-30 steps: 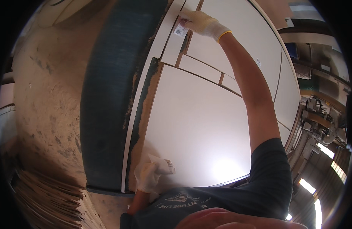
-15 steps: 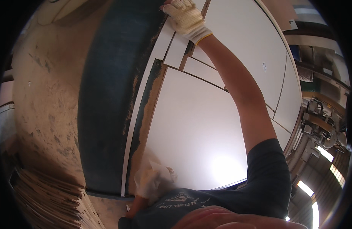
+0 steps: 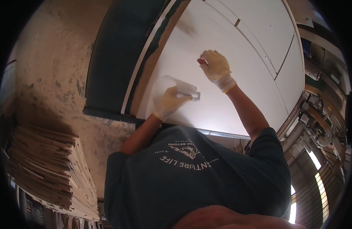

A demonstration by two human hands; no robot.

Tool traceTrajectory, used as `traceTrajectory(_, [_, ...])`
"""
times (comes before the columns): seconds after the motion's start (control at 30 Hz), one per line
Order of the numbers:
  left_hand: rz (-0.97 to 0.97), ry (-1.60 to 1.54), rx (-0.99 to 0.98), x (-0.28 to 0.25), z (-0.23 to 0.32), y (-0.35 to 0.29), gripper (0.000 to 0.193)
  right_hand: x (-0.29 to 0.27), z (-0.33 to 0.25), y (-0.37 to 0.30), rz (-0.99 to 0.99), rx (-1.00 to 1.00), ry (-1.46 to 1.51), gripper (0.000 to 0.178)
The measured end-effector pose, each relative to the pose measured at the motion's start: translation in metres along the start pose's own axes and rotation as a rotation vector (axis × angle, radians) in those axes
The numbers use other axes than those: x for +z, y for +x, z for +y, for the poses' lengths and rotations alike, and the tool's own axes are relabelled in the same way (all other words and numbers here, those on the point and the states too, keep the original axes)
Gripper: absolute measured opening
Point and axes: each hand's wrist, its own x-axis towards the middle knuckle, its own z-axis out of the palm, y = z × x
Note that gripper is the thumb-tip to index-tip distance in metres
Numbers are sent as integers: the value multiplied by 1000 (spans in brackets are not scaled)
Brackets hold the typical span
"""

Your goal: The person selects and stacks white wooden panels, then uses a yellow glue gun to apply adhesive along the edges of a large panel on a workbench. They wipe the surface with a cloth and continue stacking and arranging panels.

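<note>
My left hand (image 3: 170, 101), in a pale knit glove, is closed on a thin whitish sheet (image 3: 179, 84), partly see-through, with a greyish edge by the fingers. Its exact kind does not show. Just to its right and farther off, my right hand (image 3: 217, 66) wears a matching glove with a bare thumb tip. Its fingers are curled in toward the thumb; whatever they may hold is hidden. Both hands are over a large white panel (image 3: 198, 110), whose near edge lies along my body. Strong light glares off that panel.
More white panels (image 3: 256, 23) with narrow gaps lie beyond. A dark green surface (image 3: 113, 65) with a white strip (image 3: 139, 68) runs along the left. Stacked thin wooden boards (image 3: 50, 171) stand at lower left. Machinery (image 3: 317, 118) is at the right.
My right hand has come back from the far panels toward my body. My left hand has moved forward and right over the near panel with the whitish sheet. The whole view has shifted.
</note>
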Motion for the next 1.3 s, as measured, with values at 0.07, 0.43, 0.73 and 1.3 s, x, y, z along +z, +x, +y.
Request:
traceTrajectory(0.07, [-210,-167,155,31,-1,-35,33,-2,-39,-118,-334,690,521,46])
traceTrajectory(0.43, [-798,843,154,196,-91,-199,38,8,-128,-376,236,496,1603,104])
traceTrajectory(0.73, [-1158,1187,208,366,-256,-302,17,48,-183,-813,1114,426,1379,97])
traceTrajectory(1.3, [-1546,1061,-1077,534,-359,-291,23,375,-313,-1075,2873,1486,1216,42])
